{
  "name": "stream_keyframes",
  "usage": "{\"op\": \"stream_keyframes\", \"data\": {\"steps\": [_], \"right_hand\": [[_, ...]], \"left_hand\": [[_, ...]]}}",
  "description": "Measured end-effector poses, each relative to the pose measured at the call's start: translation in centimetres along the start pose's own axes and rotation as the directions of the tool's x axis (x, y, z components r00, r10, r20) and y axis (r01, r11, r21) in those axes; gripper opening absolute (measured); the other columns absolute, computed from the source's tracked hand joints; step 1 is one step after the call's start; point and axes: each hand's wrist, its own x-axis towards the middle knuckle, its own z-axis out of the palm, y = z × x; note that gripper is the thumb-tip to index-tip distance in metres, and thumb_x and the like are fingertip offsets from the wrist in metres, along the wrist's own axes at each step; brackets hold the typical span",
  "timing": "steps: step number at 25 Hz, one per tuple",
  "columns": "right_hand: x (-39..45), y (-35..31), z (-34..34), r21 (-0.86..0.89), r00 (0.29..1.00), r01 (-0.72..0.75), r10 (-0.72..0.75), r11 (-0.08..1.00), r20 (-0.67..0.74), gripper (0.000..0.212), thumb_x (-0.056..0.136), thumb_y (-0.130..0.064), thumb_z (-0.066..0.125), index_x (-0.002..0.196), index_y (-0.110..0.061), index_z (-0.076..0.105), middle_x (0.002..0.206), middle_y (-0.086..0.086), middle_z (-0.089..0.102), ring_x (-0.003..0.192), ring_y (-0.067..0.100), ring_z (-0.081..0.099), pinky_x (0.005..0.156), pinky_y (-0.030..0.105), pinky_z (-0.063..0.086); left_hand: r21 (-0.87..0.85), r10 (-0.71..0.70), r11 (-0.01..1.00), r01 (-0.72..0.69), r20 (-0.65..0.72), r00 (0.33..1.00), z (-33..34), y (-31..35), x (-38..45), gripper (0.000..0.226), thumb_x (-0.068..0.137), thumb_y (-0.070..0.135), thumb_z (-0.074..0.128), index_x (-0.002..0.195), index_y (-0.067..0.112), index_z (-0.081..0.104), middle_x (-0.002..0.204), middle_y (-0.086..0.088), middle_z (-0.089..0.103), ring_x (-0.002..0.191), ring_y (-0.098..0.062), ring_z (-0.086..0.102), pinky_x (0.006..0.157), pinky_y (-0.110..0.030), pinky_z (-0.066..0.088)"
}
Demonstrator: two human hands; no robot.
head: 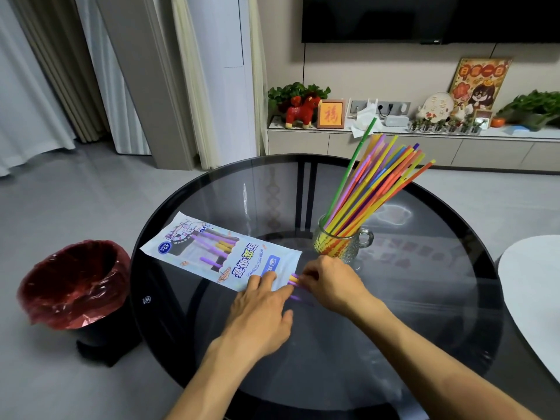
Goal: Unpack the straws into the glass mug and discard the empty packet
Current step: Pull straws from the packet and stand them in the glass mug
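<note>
Head view: left hand (260, 301) spread flat, pinning the slippery packet (222, 251); right hand (328, 283) pinching light, bendy straws (295, 280) at their near ends.

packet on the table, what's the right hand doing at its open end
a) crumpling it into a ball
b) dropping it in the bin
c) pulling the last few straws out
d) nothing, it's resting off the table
c: the right hand pinches a few straws sticking out of the packet end, while the left hand presses the packet flat on the table.
</note>
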Motion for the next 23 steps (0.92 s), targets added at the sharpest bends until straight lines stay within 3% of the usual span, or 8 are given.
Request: {"op": "stream_keyframes", "data": {"steps": [2, 5, 10, 13, 16, 20, 23], "right_hand": [[-0.1, 0.0, 0.2, -0.034, 0.999, 0.025, -0.026, 0.999, -0.04, 0.025, 0.086, -0.039, 0.061, 0.083, -0.015, 0.069, 0.088, 0.006, 0.066, 0.083, 0.03, 0.062, 0.062, 0.034, 0.044], [-0.1, -0.2, 0.4, -0.057, 0.997, 0.032, -0.036, 0.998, -0.061, 0.028, 0.089, -0.041, 0.058, 0.089, -0.013, 0.063, 0.094, 0.006, 0.059, 0.09, 0.03, 0.061, 0.064, 0.033, 0.04], [-0.4, -0.8, 0.4, -0.171, 0.988, 0.105, -0.122, 0.98, -0.093, 0.04, 0.092, -0.05, 0.05, 0.101, -0.012, 0.061, 0.106, 0.007, 0.058, 0.095, 0.031, 0.06, 0.063, 0.035, 0.041], [-0.7, -1.3, 0.5, -0.359, 0.986, 0.126, -0.156, 0.925, -0.057, 0.042, 0.09, -0.043, 0.055, 0.106, -0.004, 0.058, 0.105, 0.012, 0.06, 0.095, 0.034, 0.061, 0.063, 0.036, 0.044], [-1.4, -2.1, 0.5, -0.534, 0.992, 0.111, -0.128, 0.838, 0.006, 0.035, 0.085, -0.036, 0.05, 0.091, -0.004, 0.062, 0.083, 0.013, 0.063, 0.072, 0.033, 0.066, 0.052, 0.036, 0.051], [-1.1, -1.7, 0.1, -0.539, 0.978, 0.176, -0.209, 0.824, 0.0, 0.046, 0.092, -0.027, 0.018, 0.114, -0.003, 0.051, 0.108, 0.016, 0.06, 0.098, 0.035, 0.063, 0.067, 0.038, 0.047], [-1.2, 0.2, -1.5, -0.496, 0.991, 0.125, -0.128, 0.859, 0.03, 0.025, 0.1, -0.012, 0.027, 0.116, -0.006, 0.045, 0.11, 0.016, 0.065, 0.1, 0.036, 0.064, 0.066, 0.04, 0.04]], "left_hand": [[-0.002, 0.003, 1.0, -0.003, -0.015, 1.0, 0.0, 0.2, 0.1, 0.049, 0.092, 0.039, 0.044, 0.14, 0.031, 0.036, 0.148, 0.002, 0.029, 0.134, -0.022, 0.027, 0.106, -0.038, 0.035], [-0.011, 0.008, 1.0, -0.009, -0.029, 1.0, 0.2, 0.2, 0.1, 0.055, 0.092, 0.039, 0.044, 0.144, 0.033, 0.026, 0.147, 0.004, 0.03, 0.133, -0.021, 0.027, 0.105, -0.037, 0.036], [-0.01, 0.013, 1.0, -0.014, -0.032, 0.999, 0.3, 0.0, 0.0, 0.052, 0.092, 0.04, 0.044, 0.142, 0.033, 0.032, 0.148, 0.005, 0.028, 0.133, -0.021, 0.027, 0.106, -0.037, 0.035], [-0.021, 0.036, 0.999, -0.037, -0.042, 0.998, 0.3, 0.1, 0.1, 0.048, 0.092, 0.038, 0.045, 0.139, 0.035, 0.035, 0.148, 0.006, 0.029, 0.132, -0.019, 0.028, 0.105, -0.036, 0.035], [-0.035, 0.044, 0.998, -0.046, -0.058, 0.997, 0.4, -0.1, 0.0, 0.048, 0.091, 0.038, 0.045, 0.138, 0.035, 0.035, 0.146, 0.008, 0.03, 0.131, -0.018, 0.029, 0.103, -0.035, 0.036], [-0.076, 0.047, 0.996, -0.052, -0.066, 0.997, 0.5, -0.3, 0.1, 0.053, 0.091, 0.04, 0.047, 0.141, 0.032, 0.03, 0.147, 0.01, 0.031, 0.133, -0.017, 0.03, 0.104, -0.035, 0.037], [-0.119, 0.014, 0.993, -0.022, -0.066, 0.998, 0.4, -0.9, 0.7, 0.057, 0.091, 0.043, 0.048, 0.141, 0.029, 0.027, 0.15, 0.012, 0.03, 0.136, -0.015, 0.029, 0.106, -0.036, 0.036]]}}
